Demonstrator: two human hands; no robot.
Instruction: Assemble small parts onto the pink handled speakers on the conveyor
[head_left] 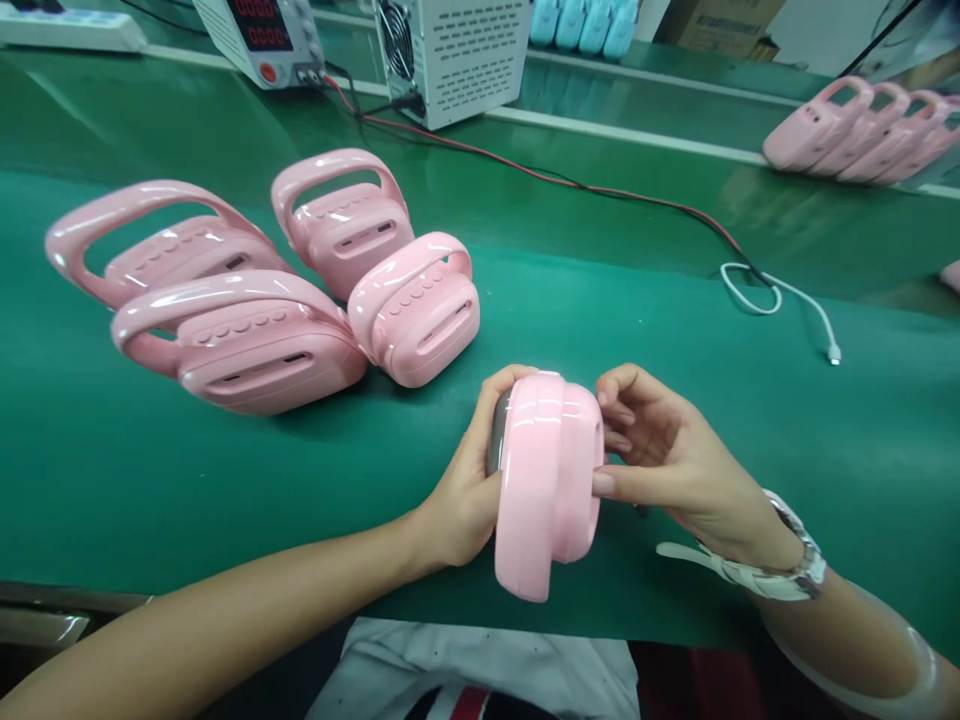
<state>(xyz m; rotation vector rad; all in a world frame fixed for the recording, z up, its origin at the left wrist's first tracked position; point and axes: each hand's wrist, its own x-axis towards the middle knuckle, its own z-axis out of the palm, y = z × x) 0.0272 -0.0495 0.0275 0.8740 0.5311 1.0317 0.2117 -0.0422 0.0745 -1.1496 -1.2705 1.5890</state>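
A pink portable speaker (540, 480) with a carry handle is tipped on its side above the bench, its handle side toward me. My left hand (472, 490) grips it from the left, fingers behind its dark front. On the right, my right hand (660, 450) has its thumb against the speaker's recessed face. Its other fingers are bent and apart from the thumb near the upper edge; their tips are partly hidden. Several similar pink speakers (274, 355) stand to the left, with handles, rows of buttons and port slots showing.
A green mat (247, 520) covers the bench. Behind are a power supply with red digits (262, 45) and a grey vented box (457, 60). A red-black cable (525, 172) leads to a white plug cable (806, 300). More pink speakers (817, 125) and blue items (585, 25) stand farther back.
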